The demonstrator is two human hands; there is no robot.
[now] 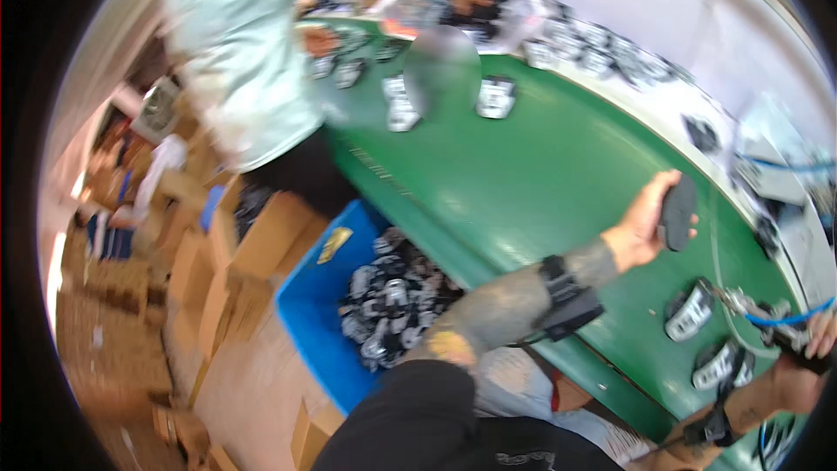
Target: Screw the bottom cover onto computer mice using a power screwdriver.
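My left hand (643,222) reaches out over the green conveyor belt (540,174), its fingers closed round a flat, dark, oval piece that looks like a small shoe sole (676,214). At the far right edge my right hand (815,344) is partly cut off and bent round something dark that I cannot make out. Just left of it is a metal fitting (741,301) with a blue hose (793,317). Below the fitting lie a black-and-white slipper-like piece (690,312) and a second such piece (722,366).
A blue bin (305,296) full of black-and-white pieces stands beside the belt. A co-worker in a pale green shirt (244,61) reaches over the belt's far end. Several pieces line the white ledge (645,92). Open cardboard boxes (270,231) crowd the floor at left.
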